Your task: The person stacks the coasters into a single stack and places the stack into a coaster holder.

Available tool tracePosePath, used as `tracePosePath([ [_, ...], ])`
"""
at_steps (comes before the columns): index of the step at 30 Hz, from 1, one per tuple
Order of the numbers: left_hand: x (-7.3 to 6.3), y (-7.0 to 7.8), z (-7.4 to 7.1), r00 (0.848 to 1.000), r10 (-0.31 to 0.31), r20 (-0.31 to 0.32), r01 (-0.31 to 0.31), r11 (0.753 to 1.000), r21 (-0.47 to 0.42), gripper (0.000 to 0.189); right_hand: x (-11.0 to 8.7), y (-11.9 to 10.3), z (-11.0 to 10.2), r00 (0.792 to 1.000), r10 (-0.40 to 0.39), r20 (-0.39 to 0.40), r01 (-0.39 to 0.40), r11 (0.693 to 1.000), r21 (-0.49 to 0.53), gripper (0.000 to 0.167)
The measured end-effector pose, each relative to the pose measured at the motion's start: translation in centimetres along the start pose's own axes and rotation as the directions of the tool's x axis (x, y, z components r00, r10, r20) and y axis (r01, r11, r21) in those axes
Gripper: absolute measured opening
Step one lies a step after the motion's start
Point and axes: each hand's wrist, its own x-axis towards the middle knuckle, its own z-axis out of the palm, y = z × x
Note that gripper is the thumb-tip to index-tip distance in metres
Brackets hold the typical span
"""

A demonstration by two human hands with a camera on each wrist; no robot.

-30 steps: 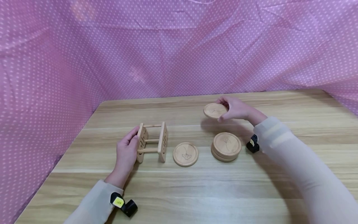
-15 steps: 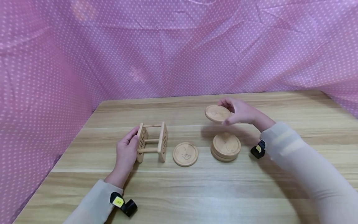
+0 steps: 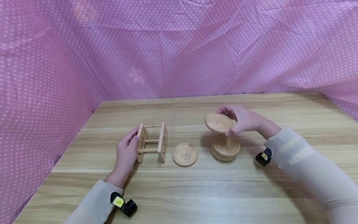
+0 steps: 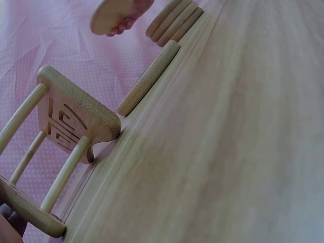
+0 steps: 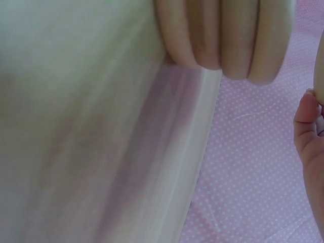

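In the head view my left hand (image 3: pixel 126 154) holds the near-left side panel of a wooden coaster rack (image 3: pixel 161 143), whose two cut-out panels are joined by thin rods. The rack stands on the table. My right hand (image 3: pixel 244 119) pinches a round wooden coaster (image 3: pixel 218 122) by its right edge, tilted and raised above a stack of coasters (image 3: pixel 224 149). Between rack and stack lies a single coaster (image 3: pixel 185 154) with an engraved leaf. The left wrist view shows the stack (image 4: pixel 174 23) edge-on. In the right wrist view only part of my right hand (image 5: pixel 310 142) shows.
The wood-grain table (image 3: pixel 179 193) reaches back to a pink dotted cloth (image 3: pixel 167 56), which hangs behind and along the sides. A black wrist camera (image 3: pixel 263 157) sits low beside the stack on the right; another (image 3: pixel 126 203) is on the left wrist.
My right hand has moved nearer and lower with the coaster, from behind the stack to just over its back part. The left hand and the rack have stayed still.
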Motion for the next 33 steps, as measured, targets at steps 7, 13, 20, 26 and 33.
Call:
tracePosePath([
  [7, 0.0, -0.1, 0.0, 1.000, 0.010, 0.004, -0.010, 1.000, 0.008, 0.037, -1.0, 0.7, 0.3, 0.994, -0.080, 0.072, 0.076, 0.996, 0.051, 0.066],
  [13, 0.0, -0.3, -0.1, 1.000, 0.015, 0.008, -0.015, 1.000, 0.018, 0.037, -1.9, 0.9, 0.5, 0.988, -0.068, 0.136, 0.060, 0.996, 0.067, 0.073],
  [20, 0.0, -0.4, -0.2, 1.000, 0.013, 0.010, -0.013, 1.000, 0.022, 0.038, -2.5, 0.7, 0.9, 0.988, -0.050, 0.146, 0.052, 0.999, -0.007, 0.072],
  [26, 0.0, -0.3, -0.2, 1.000, 0.017, 0.016, -0.018, 1.000, 0.018, 0.038, -3.1, 0.9, 1.1, 0.991, -0.045, 0.123, 0.061, 0.989, -0.131, 0.073],
  [33, -0.1, -0.3, -0.2, 1.000, 0.015, 0.022, -0.016, 1.000, 0.022, 0.038, -3.5, 0.8, 1.0, 0.990, -0.022, 0.136, 0.046, 0.983, -0.180, 0.074],
])
